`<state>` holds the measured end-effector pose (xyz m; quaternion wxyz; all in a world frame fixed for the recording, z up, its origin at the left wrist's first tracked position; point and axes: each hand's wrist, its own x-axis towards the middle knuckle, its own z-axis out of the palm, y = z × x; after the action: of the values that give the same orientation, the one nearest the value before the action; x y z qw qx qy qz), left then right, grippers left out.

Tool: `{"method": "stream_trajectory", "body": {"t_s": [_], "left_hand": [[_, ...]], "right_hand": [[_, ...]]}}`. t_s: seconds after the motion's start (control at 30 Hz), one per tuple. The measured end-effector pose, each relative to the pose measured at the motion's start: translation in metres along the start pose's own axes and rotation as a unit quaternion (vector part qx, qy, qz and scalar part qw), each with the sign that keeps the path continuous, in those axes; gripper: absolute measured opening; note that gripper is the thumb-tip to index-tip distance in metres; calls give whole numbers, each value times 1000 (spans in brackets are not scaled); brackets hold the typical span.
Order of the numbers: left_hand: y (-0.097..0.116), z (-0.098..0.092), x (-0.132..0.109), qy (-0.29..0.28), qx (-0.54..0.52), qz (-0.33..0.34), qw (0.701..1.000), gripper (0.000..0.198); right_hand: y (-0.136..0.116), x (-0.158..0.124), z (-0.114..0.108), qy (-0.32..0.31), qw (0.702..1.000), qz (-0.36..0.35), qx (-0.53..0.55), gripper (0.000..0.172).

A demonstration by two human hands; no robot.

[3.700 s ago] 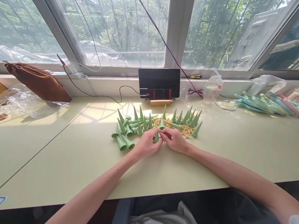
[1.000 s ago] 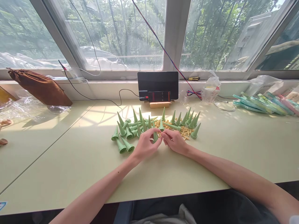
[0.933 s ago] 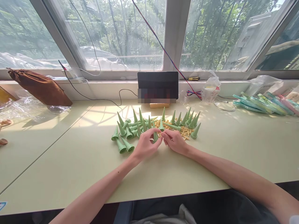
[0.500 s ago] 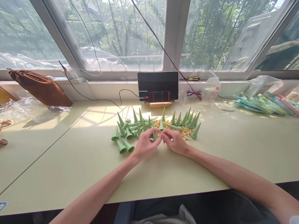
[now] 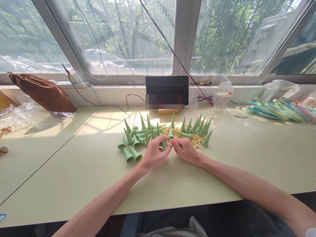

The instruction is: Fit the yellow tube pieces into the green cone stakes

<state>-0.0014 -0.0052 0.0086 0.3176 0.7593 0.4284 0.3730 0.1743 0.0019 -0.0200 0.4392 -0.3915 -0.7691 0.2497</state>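
Observation:
My left hand [image 5: 156,152] and my right hand [image 5: 184,149] meet at the fingertips over the table, just in front of a cluster of green plastic cones. Each hand is closed in a pinch; whatever lies between the fingertips is too small and covered to name. Through the gap between my left thumb and index finger shows a green cone [image 5: 164,144], and I cannot tell whether the hand touches it. Small yellow pegs [image 5: 196,142] lie heaped behind and beside the right hand. Other green cones stand upright, such as one cone [image 5: 206,139] at the right, or lie tipped over at the left [image 5: 128,156].
A dark tablet [image 5: 167,86] leans at the window, its lower part blurred, above a small wooden block [image 5: 168,112]. A brown pouch [image 5: 44,93] sits far left. Bagged cup [image 5: 223,95], cable coil [image 5: 237,112] and teal-green packets [image 5: 271,110] lie right.
The fingertips of both hands have shifted very slightly and stay together. The cones and pegs around them look the same.

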Motion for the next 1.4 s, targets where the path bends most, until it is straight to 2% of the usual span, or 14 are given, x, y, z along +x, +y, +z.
{"method": "stream_trajectory", "body": {"t_s": [0.13, 0.53, 0.77, 0.9, 1.4], "left_hand": [[0, -1, 1, -5, -25, -23, 999, 24], [0, 0, 0, -9, -11, -7, 1000, 24], [1, 0, 0, -2, -3, -5, 1000, 23], [2, -1, 0, -2, 1, -5, 1000, 22], [4, 1, -1, -12, 18, 1, 1000, 23]], "right_hand": [[-1, -1, -1, -16, 1000, 1, 0, 40], [1, 0, 0, -21, 1000, -8, 17, 50], [1, 1, -1, -6, 1000, -9, 0, 44], [-1, 1, -2, -20, 1000, -15, 0, 40], [1, 1, -2, -40, 999, -25, 5, 49]]}}
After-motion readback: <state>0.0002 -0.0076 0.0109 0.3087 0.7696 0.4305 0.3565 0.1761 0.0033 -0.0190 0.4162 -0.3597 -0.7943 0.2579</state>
